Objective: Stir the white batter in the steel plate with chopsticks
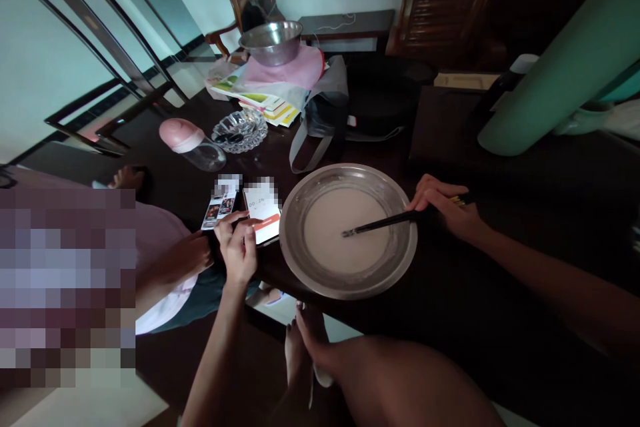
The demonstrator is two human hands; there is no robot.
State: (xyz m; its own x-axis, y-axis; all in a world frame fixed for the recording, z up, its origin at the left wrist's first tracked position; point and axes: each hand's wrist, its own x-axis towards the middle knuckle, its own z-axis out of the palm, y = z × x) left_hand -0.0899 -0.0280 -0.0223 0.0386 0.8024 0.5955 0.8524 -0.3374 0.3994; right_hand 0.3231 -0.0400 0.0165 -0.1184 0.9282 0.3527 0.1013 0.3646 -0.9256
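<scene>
A wide metal basin (400, 260) with a pale, milky batter sits on the dark table (490, 293). My right hand (445, 210) grips a pair of dark chopsticks (385, 221) at the basin's right rim, their tips dipped in the batter. My left hand (239, 247) rests at the table's left edge, its fingers touching a phone (263, 213) with a lit screen that lies flat beside the basin.
Another person sits at the left, a hand (193, 255) near a second phone (219, 208). Behind stand a pink-capped bottle (193, 145), a glass ashtray (240, 130), books, a metal bowl (273, 41), a black bag (370, 103) and a green cylinder (560, 60).
</scene>
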